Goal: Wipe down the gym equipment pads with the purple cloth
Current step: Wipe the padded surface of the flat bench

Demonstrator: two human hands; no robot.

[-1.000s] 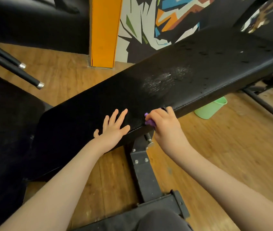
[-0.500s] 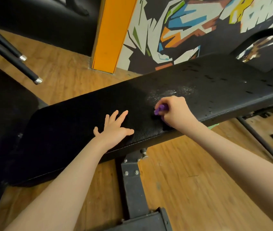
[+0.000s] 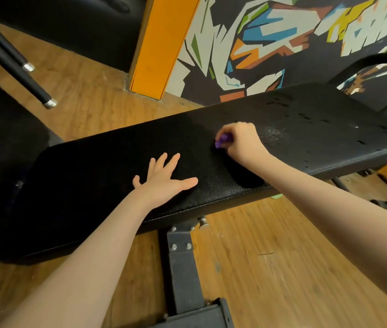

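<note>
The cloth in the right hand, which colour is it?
Purple; the cloth peeks from the right hand in the head view.

I count two hands of mine: my left hand (image 3: 164,178) lies flat with five spread fingers, and my right hand (image 3: 239,143) grips one purple cloth (image 3: 222,139). There is one long black pad (image 3: 107,185) under them, the surface I lean on, with one whitish smear (image 3: 275,134) just beside my right hand. Below it stands one dark metal post (image 3: 183,275), where I make out four bolt heads and one round knob (image 3: 203,222). On the left I see two black bars with silver tips (image 3: 50,103). One orange pillar (image 3: 161,43) and one painted wall (image 3: 282,39) stand behind.
</note>
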